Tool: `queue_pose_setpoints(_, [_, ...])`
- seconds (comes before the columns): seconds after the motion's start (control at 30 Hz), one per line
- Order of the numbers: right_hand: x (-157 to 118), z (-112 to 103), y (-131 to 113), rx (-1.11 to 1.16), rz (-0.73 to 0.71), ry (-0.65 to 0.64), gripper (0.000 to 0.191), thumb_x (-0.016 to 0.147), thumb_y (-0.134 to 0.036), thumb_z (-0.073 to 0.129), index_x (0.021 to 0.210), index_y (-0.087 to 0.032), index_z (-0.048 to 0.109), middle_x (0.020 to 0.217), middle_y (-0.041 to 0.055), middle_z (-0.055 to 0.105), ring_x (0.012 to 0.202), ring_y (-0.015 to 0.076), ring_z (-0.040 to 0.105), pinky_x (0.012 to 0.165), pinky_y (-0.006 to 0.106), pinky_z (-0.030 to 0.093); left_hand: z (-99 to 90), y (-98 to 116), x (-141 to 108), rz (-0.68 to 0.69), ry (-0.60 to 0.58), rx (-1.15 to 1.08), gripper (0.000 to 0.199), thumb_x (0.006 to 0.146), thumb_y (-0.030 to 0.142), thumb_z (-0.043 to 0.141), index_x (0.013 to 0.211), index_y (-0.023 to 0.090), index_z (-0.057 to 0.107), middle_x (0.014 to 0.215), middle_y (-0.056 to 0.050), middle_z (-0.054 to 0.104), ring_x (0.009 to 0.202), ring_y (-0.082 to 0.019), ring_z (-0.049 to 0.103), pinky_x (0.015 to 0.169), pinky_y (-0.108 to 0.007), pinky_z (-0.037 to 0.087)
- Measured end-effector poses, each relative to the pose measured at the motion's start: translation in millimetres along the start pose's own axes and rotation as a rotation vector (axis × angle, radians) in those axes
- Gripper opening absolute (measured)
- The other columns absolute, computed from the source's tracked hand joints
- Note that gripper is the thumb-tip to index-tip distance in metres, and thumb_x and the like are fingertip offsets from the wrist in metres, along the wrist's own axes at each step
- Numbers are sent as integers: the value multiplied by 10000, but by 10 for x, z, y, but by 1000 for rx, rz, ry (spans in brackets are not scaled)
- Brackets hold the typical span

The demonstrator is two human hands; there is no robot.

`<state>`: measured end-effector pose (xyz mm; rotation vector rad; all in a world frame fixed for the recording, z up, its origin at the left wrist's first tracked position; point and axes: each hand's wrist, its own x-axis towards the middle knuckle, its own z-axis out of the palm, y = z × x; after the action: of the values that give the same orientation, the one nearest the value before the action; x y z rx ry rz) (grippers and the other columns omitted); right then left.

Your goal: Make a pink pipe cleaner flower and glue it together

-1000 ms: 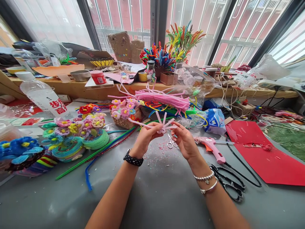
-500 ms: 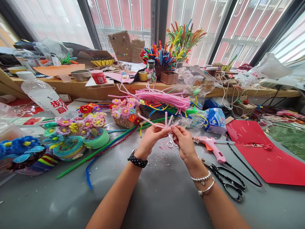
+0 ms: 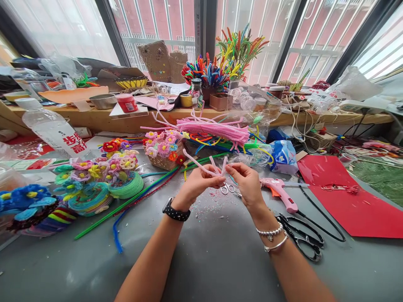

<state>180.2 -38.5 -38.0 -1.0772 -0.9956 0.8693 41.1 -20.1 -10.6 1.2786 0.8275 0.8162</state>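
Note:
Between my hands is a bent pink pipe cleaner (image 3: pixel 197 162), with several fuzzy prongs sticking up and one long end reaching to the upper left. My left hand (image 3: pixel 201 184) pinches it where the prongs meet. The fingers of my right hand (image 3: pixel 244 180) close on the rightmost prong; the exact contact is partly hidden. Just under the hands lie small silver scissors (image 3: pixel 227 189). Behind them rests a large bundle of pink pipe cleaners (image 3: pixel 214 131), over green, blue and yellow ones.
To the right are a pink glue gun (image 3: pixel 280 193), black-handled scissors (image 3: pixel 304 239) and a red sheet (image 3: pixel 349 197). Pipe-cleaner flowers in a woven basket (image 3: pixel 162 161) and coiled green pot (image 3: pixel 127 186) stand left, near a water bottle (image 3: pixel 52 128). A cluttered wooden ledge (image 3: pixel 157 115) runs behind.
My right fingers have shifted slightly right. The prongs of the pink pipe cleaner have changed angle, with one now leaning toward my right hand. The view has moved a little.

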Motion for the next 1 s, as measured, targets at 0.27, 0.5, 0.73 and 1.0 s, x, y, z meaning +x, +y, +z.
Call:
queue_pose_setpoints(0.27, [-3,-5,-44,49,92,-72,180,621,-337,656,686,-172,632,652,-23,590,577,79,466,546,208,353,-7,-27,24,10,142,-47,213,588,278,688,689,115,596,626,-10,607,579,-86,559,587,-209,446])
queue_pose_setpoints(0.5, [1,-21,-83,-1,96,-105,189,623,-347,650,679,-167,648,608,-23,575,506,64,390,494,210,305,-27,-6,10,-37,101,33,200,609,316,667,642,121,636,622,-23,622,572,-92,555,581,-211,440])
queue_pose_setpoints(0.73, [-12,-32,-103,-12,105,-207,181,623,-321,646,570,-155,596,502,-49,470,479,60,361,475,211,284,-45,-5,-6,-38,-81,210,214,601,325,667,602,112,645,550,-34,610,520,-103,533,523,-216,417])
queue_pose_setpoints(1.0, [34,-69,-41,21,130,-123,263,712,-413,546,700,-172,649,616,-5,565,519,74,422,496,216,321,3,-50,25,-48,101,-142,204,610,315,672,677,126,638,622,-17,629,571,-81,568,583,-191,445])
